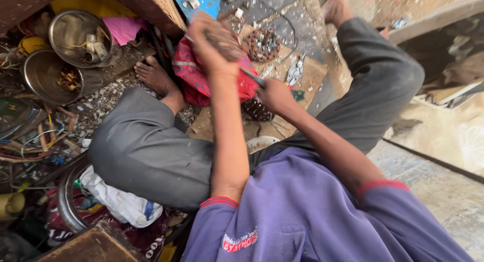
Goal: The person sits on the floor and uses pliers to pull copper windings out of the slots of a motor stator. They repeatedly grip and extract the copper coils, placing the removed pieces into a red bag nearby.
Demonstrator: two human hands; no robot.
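While our left hand (212, 42) curls its fingers tight around a brown, coil-wound motor part (224, 40), our right hand (275, 94) closes on the handle of a thin metal tool (249, 76) whose shaft runs up and left to meet that part. We hold the part above a red cloth (194, 75), which lies bunched between our knees. Just beyond it, on a piece of cardboard (312, 75), sits a round copper-wound stator (262, 44), with a pair of pliers (295, 70) beside it. Our grey trouser legs (146, 151) spread to either side, one bare foot (154, 75) resting on littered ground. Further left we see two steel bowls (75, 35) holding small scraps, and a tangle of wires (35, 141) near them. A white bag (121, 201) lies under our left knee.
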